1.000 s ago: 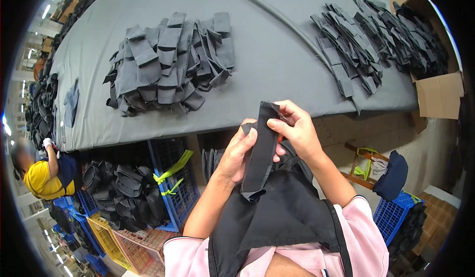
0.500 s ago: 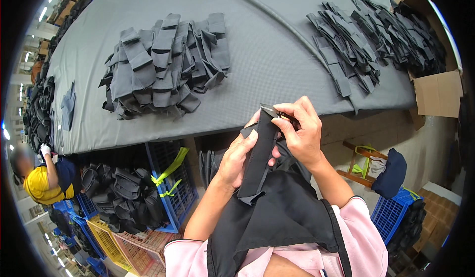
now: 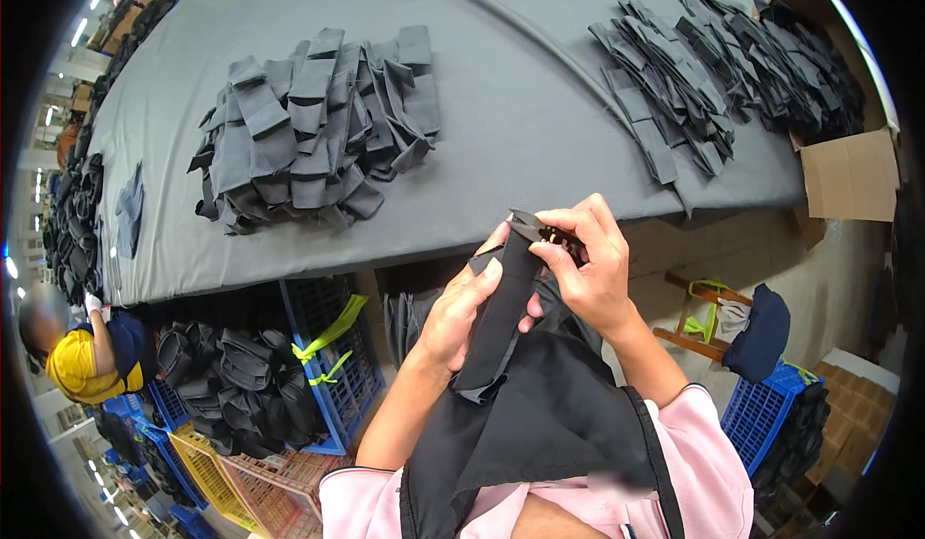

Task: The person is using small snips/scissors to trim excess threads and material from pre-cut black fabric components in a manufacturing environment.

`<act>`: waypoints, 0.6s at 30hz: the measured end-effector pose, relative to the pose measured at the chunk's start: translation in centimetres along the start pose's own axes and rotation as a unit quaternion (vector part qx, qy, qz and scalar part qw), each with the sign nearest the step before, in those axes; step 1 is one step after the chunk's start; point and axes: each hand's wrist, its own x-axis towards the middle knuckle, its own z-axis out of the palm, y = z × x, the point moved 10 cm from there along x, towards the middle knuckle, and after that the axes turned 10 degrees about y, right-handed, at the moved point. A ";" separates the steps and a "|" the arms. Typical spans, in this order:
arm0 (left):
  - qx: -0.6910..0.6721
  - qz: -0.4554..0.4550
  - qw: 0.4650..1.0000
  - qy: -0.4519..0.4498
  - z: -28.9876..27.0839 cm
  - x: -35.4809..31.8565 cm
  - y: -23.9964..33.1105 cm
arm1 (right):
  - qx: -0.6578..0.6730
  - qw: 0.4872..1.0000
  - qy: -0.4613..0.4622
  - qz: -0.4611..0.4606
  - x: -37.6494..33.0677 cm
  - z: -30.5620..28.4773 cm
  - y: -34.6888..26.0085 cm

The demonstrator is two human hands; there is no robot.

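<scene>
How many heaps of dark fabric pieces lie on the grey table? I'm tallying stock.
3: one heap left of centre, one heap at right, one heap at the far left edge, partly cut off.

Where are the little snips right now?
In the head view, the small thread snips sit in the right hand, just right of centre, at the top end of the dark fabric strip held by the left hand.

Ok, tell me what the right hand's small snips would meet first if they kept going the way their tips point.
The right hand points the snips left, at the top edge of the dark fabric strip held by the left hand; probably that strip first, though depth is unclear.
</scene>
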 end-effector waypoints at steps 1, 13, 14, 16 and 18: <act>-0.003 -0.001 1.000 -0.002 0.1 -0.1 0.0 | 0.000 1.000 0.001 0.000 0.0 0.0 0.2; -0.026 -0.012 1.000 -0.010 0.2 0.0 0.0 | 0.020 0.999 0.035 0.010 -0.4 -0.4 1.0; -0.026 -0.012 1.000 -0.010 0.2 0.0 0.0 | 0.018 0.999 0.037 0.016 -0.4 -0.4 1.2; -0.009 -0.021 1.000 0.001 0.1 0.0 -0.2 | 0.024 0.999 0.047 0.004 -0.6 -0.6 1.2; -0.014 -0.023 1.000 -0.007 0.2 0.0 -0.2 | 0.028 0.998 0.059 -0.005 -0.9 -0.8 1.5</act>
